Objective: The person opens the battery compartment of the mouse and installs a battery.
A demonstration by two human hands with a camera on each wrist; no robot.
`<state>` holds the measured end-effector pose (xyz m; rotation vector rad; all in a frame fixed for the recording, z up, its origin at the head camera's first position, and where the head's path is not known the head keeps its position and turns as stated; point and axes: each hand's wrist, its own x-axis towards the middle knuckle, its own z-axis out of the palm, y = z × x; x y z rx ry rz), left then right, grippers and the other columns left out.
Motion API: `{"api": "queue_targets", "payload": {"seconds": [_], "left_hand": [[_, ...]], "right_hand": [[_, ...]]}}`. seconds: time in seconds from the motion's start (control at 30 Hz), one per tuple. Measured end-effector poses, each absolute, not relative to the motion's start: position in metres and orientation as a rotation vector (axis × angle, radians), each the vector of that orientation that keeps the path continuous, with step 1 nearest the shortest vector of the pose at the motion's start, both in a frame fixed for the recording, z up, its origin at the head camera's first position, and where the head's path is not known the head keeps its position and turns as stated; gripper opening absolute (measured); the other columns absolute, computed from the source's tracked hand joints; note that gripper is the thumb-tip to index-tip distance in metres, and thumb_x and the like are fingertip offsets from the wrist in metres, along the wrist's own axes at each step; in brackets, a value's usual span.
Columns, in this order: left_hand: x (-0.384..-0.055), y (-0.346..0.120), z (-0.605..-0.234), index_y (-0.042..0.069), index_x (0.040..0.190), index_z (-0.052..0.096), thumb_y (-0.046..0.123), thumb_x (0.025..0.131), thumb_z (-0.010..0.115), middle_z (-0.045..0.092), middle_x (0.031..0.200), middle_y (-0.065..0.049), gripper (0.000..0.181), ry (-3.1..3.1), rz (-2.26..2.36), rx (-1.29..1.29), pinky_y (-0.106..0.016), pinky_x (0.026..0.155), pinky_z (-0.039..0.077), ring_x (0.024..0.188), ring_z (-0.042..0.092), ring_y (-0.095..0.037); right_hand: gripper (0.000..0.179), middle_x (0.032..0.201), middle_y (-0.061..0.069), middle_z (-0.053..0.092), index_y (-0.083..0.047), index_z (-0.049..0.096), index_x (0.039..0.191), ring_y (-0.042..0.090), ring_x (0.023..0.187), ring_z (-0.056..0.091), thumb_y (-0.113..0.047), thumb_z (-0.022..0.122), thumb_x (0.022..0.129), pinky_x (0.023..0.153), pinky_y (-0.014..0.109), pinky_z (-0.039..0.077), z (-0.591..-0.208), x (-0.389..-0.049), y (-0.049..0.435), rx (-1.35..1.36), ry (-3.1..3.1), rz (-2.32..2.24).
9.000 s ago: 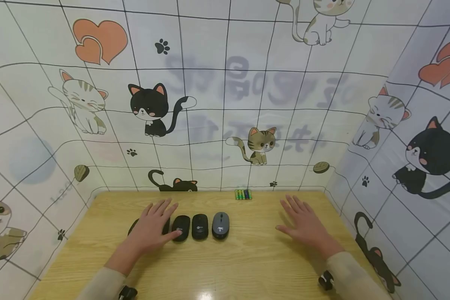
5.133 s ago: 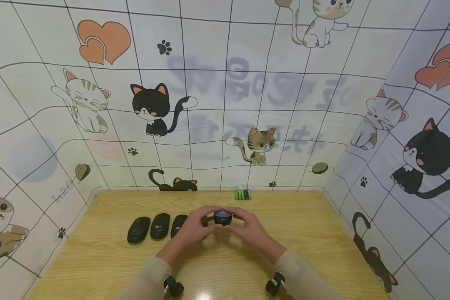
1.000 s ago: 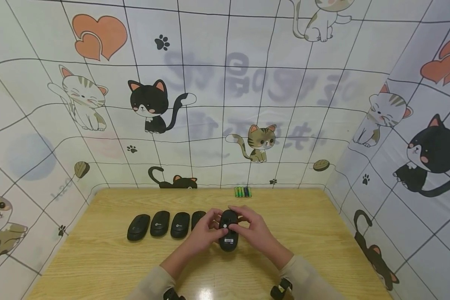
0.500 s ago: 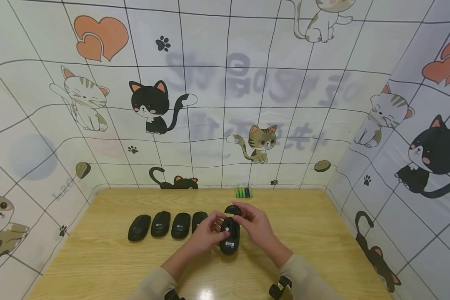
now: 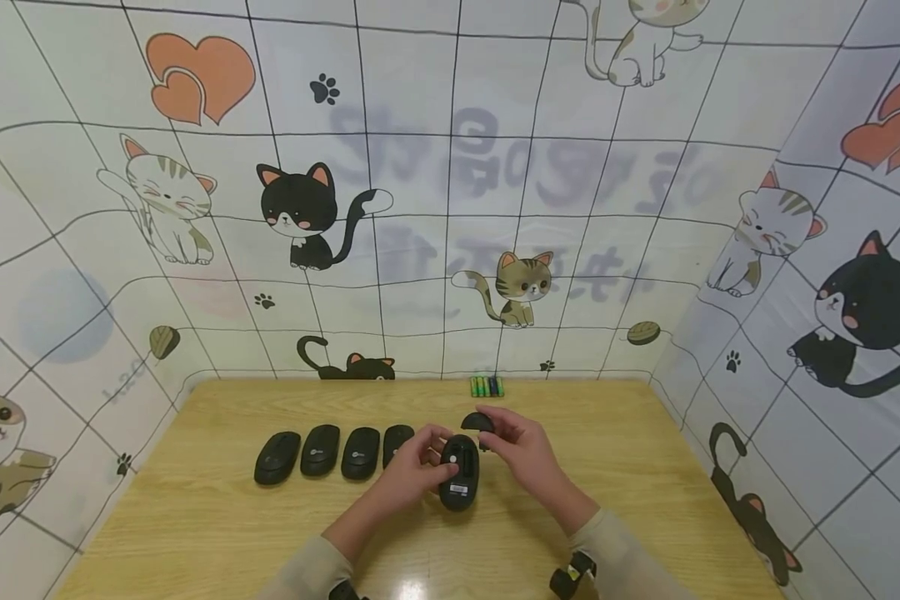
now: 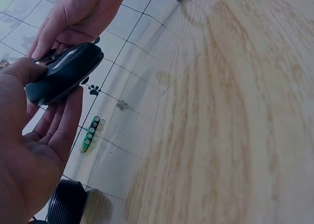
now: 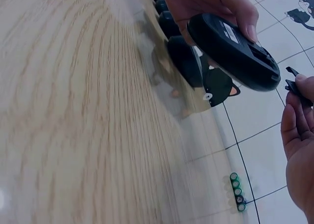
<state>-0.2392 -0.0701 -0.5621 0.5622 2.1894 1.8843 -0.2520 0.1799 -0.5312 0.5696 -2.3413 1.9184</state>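
Observation:
My left hand (image 5: 414, 472) grips a dark computer mouse (image 5: 459, 492) by its side, thumb on the underside. The mouse is held above the table with its bottom and white label facing up, and an open battery slot shows. My right hand (image 5: 528, 454) pinches a small black battery cover (image 5: 477, 422) between thumb and fingers, just beyond the mouse's upper end. In the right wrist view the cover (image 7: 293, 88) is clearly apart from the mouse (image 7: 233, 52). The left wrist view shows the left fingers under the mouse (image 6: 66, 71).
Several black mice (image 5: 361, 454) stand in a row to the left on the wooden table (image 5: 585, 417); the left hand partly covers the nearest one. Several small green batteries, one dark blue, form a row (image 5: 487, 387) at the back edge. A cat-print curtain (image 5: 450, 208) encloses the table's back and sides.
The mouse was picked up from the row's right end and turned over. Over the last second the right hand has pulled its cover off and moved it up and rightward.

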Motion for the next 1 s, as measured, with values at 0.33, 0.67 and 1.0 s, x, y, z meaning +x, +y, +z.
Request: {"api": "queue_targets", "payload": {"seconds": [0.33, 0.67, 1.0], "left_hand": [[-0.239, -0.07, -0.557, 0.013, 0.139, 0.062, 0.014, 0.101, 0.081, 0.065, 0.119, -0.013, 0.043, 2.192, 1.874, 0.535, -0.036, 0.07, 0.066, 0.096, 0.07, -0.023], [-0.233, -0.069, -0.558, 0.012, 0.14, 0.062, 0.012, 0.101, 0.08, 0.065, 0.12, -0.013, 0.043, 2.17, 1.888, 0.525, -0.035, 0.071, 0.066, 0.096, 0.07, -0.023], [-0.235, -0.069, -0.556, 0.01, 0.141, 0.062, 0.01, 0.102, 0.079, 0.064, 0.119, -0.013, 0.042, 2.135, 1.913, 0.532, -0.036, 0.07, 0.067, 0.095, 0.07, -0.022]], "right_hand": [[0.041, 0.102, 0.014, 0.076, -0.008, 0.073, 0.143, 0.014, 0.086, 0.072, -0.006, 0.079, 0.102, 0.076, 0.027, 0.062, -0.534, -0.259, 0.196, 0.551, -2.374, 1.871], [0.041, 0.1, 0.01, 0.076, -0.006, 0.074, 0.142, 0.015, 0.084, 0.07, -0.005, 0.08, 0.102, 0.074, 0.03, 0.061, -0.548, -0.271, 0.217, 0.456, -2.466, 1.839], [0.042, 0.098, 0.009, 0.073, 0.002, 0.07, 0.144, 0.015, 0.08, 0.069, -0.001, 0.078, 0.102, 0.072, 0.034, 0.063, -0.562, -0.296, 0.237, 0.376, -2.577, 1.753]]}}
